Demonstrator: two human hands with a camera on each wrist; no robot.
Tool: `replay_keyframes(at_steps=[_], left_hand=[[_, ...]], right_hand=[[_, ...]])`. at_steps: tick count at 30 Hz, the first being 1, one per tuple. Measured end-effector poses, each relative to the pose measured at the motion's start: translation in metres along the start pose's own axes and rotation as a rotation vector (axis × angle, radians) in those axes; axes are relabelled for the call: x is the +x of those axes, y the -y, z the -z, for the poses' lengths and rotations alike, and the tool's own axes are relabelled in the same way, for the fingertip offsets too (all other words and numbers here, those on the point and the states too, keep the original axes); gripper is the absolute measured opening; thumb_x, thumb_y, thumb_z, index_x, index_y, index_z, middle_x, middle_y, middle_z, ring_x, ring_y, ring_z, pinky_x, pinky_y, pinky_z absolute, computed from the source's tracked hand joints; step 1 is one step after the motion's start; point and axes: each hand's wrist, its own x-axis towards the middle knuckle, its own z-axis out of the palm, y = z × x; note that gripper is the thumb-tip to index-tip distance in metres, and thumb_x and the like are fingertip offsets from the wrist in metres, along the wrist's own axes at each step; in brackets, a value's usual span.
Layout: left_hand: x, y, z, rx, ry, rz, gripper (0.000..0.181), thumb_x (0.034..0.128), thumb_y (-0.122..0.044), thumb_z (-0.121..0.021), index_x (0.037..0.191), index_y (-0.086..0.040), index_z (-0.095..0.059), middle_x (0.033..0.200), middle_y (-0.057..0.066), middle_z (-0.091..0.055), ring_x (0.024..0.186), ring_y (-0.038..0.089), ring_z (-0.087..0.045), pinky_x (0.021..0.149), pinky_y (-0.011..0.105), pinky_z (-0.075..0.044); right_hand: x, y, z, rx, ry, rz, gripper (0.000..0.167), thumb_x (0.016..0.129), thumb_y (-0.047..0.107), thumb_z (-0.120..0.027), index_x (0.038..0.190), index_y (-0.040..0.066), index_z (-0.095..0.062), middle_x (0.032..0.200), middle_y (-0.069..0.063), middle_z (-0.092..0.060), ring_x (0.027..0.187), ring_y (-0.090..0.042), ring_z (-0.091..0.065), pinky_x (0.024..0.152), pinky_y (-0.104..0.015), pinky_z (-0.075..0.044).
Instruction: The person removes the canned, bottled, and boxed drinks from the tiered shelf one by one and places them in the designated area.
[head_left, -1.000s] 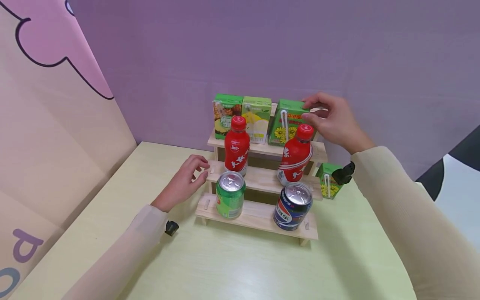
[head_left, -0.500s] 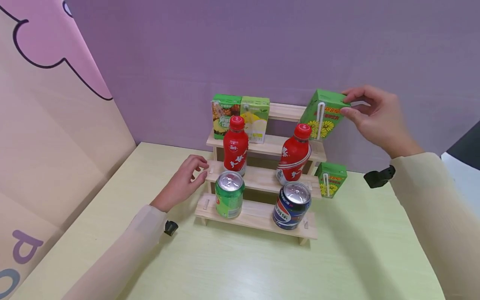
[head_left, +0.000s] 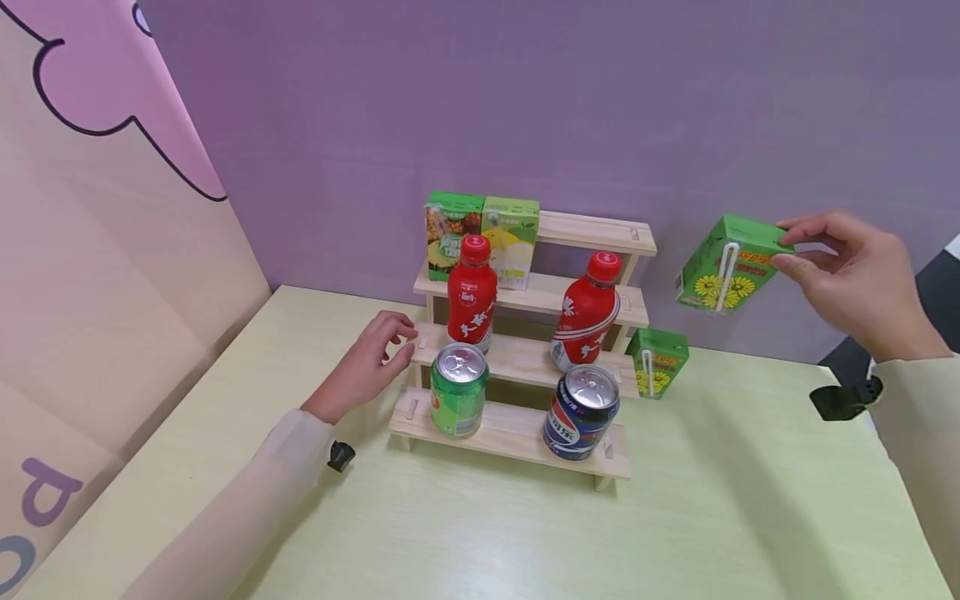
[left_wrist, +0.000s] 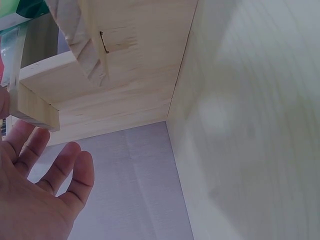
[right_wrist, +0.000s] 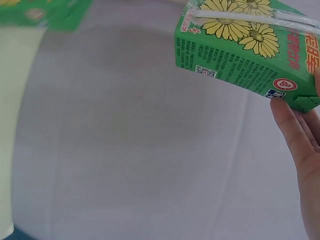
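In the head view, my right hand (head_left: 858, 271) pinches a green juice box (head_left: 731, 265) by its upper right end. The box has yellow flowers and a straw, and hangs tilted in the air right of the wooden stand (head_left: 517, 450). My left hand (head_left: 365, 364) is at the left end of the stand's second step. In the left wrist view, thumb and fingers (left_wrist: 35, 145) straddle that step's board end (left_wrist: 37, 107); the other fingers hang loose below. The stand carries a pineapple juice box (head_left: 453, 221), a pale green juice box (head_left: 513, 221), and two red bottles (head_left: 472, 292).
The lowest step holds a green can (head_left: 459, 396) and a dark blue Pepsi can (head_left: 579, 417). Another green flower juice box (head_left: 656, 362) stands on the pale table (head_left: 487, 533), right of the stand. A purple backdrop (head_left: 525, 100) rises close behind.
My right hand has lifted the green flower juice box off the stand's upper step and carried it right, clear of the stand. My left hand has stayed in place.
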Motion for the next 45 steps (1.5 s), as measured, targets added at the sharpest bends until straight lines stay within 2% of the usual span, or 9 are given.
replay_keyframes(at_steps=[2, 5, 13, 20, 27, 33, 38, 45], left_hand=[[-0.001, 0.001, 0.0, 0.0, -0.001, 0.002, 0.018, 0.0954, -0.017, -0.056, 0.111, -0.009, -0.053, 0.126, 0.006, -0.044, 0.106, 0.028, -0.046, 0.085, 0.046, -0.048], [-0.001, 0.0, 0.0, -0.005, 0.0, 0.0, 0.017, 0.0953, -0.017, -0.056, 0.111, -0.009, -0.053, 0.126, 0.006, -0.044, 0.107, 0.03, -0.046, 0.085, 0.046, -0.048], [-0.001, 0.0, 0.0, -0.007, -0.004, -0.005, 0.017, 0.0952, -0.017, -0.056, 0.11, -0.01, -0.053, 0.126, 0.006, -0.044, 0.107, 0.032, -0.046, 0.086, 0.046, -0.047], [-0.001, 0.0, 0.0, -0.01, 0.001, -0.001, 0.017, 0.0952, -0.017, -0.055, 0.11, -0.009, -0.053, 0.126, 0.006, -0.045, 0.106, 0.03, -0.046, 0.085, 0.046, -0.048], [-0.001, -0.003, 0.001, -0.005, 0.007, 0.022, 0.017, 0.0952, -0.017, -0.056, 0.11, -0.009, -0.053, 0.126, 0.006, -0.044, 0.108, 0.03, -0.046, 0.086, 0.046, -0.047], [0.0, -0.003, 0.001, 0.007, 0.008, 0.033, 0.017, 0.0952, -0.017, -0.056, 0.11, -0.01, -0.053, 0.127, 0.006, -0.045, 0.108, 0.029, -0.046, 0.086, 0.043, -0.048], [0.0, -0.002, -0.001, 0.013, 0.005, 0.028, 0.017, 0.0953, -0.017, -0.056, 0.11, -0.01, -0.053, 0.126, 0.005, -0.045, 0.108, 0.029, -0.046, 0.085, 0.042, -0.048], [-0.001, -0.001, 0.0, 0.018, -0.002, 0.015, 0.018, 0.0956, -0.017, -0.056, 0.112, -0.009, -0.053, 0.126, 0.005, -0.045, 0.107, 0.025, -0.046, 0.085, 0.045, -0.047]], right_hand=[[-0.007, -0.011, 0.003, -0.102, 0.015, -0.034, 0.016, 0.088, 0.01, -0.065, 0.101, 0.003, -0.057, 0.115, 0.009, -0.057, 0.078, 0.017, -0.053, 0.064, -0.003, -0.041], [-0.018, -0.026, 0.007, -0.197, 0.021, -0.055, 0.021, 0.09, 0.015, -0.064, 0.102, 0.001, -0.055, 0.117, 0.006, -0.055, 0.077, 0.022, -0.047, 0.063, -0.002, -0.039], [-0.04, -0.061, 0.007, -0.256, 0.039, -0.104, 0.017, 0.091, 0.013, -0.062, 0.096, -0.002, -0.056, 0.112, 0.004, -0.05, 0.074, 0.026, -0.04, 0.059, -0.001, -0.038], [-0.057, -0.092, -0.006, -0.184, 0.139, -0.151, 0.02, 0.091, 0.017, -0.063, 0.098, -0.002, -0.058, 0.113, 0.012, -0.049, 0.076, 0.023, -0.048, 0.059, -0.008, -0.045], [-0.068, -0.114, -0.022, -0.129, 0.186, -0.178, 0.025, 0.089, 0.022, -0.066, 0.098, -0.001, -0.061, 0.113, 0.013, -0.05, 0.081, 0.02, -0.049, 0.062, -0.011, -0.047], [-0.074, -0.127, -0.04, -0.112, 0.186, -0.149, 0.018, 0.088, 0.017, -0.068, 0.096, 0.001, -0.063, 0.114, 0.012, -0.054, 0.089, 0.016, -0.047, 0.065, -0.009, -0.046], [-0.077, -0.134, -0.051, -0.045, 0.153, -0.121, 0.013, 0.085, 0.005, -0.069, 0.094, -0.003, -0.062, 0.111, 0.008, -0.056, 0.093, 0.009, -0.05, 0.069, -0.008, -0.046], [-0.078, -0.138, -0.058, -0.006, 0.143, -0.112, 0.012, 0.085, 0.002, -0.068, 0.094, -0.003, -0.061, 0.112, 0.011, -0.056, 0.092, 0.011, -0.053, 0.071, -0.008, -0.045]])
